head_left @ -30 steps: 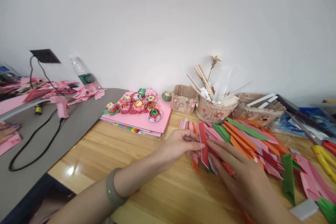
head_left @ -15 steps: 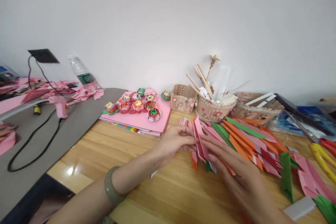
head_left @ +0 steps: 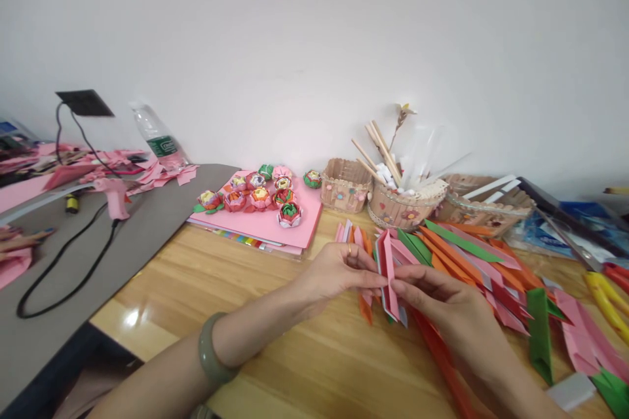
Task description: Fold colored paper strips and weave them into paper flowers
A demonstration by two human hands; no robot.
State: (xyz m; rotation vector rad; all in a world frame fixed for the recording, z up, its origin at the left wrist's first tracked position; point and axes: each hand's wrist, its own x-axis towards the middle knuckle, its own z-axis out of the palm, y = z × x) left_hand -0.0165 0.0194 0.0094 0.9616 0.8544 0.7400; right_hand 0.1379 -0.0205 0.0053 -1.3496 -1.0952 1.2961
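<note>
Between my two hands stands a folded pink paper strip (head_left: 388, 275) with white edges, held above the wooden table. My left hand (head_left: 346, 272), ringed and with a green bangle on the wrist, pinches it from the left. From the right, the thumb and fingers of my right hand (head_left: 437, 294) grip the same piece. Behind and below lie more folded strips in pink, orange and green. To the right spreads a pile of orange folded papers (head_left: 449, 262), mixed with pink, red and green ones.
Several paper flowers (head_left: 260, 198) sit on pink sheets (head_left: 304, 229) at the back. Small wooden baskets (head_left: 346, 186) line the wall, one with sticks. A pink glue gun (head_left: 115, 196), its looping cord and a bottle (head_left: 160, 137) are left. Another person's hand (head_left: 24, 241) shows at the far left edge.
My right hand's fingers, earlier stretched flat along the strip, are now bent with the thumb gripping it. The strip and both hands have shifted slightly right.
</note>
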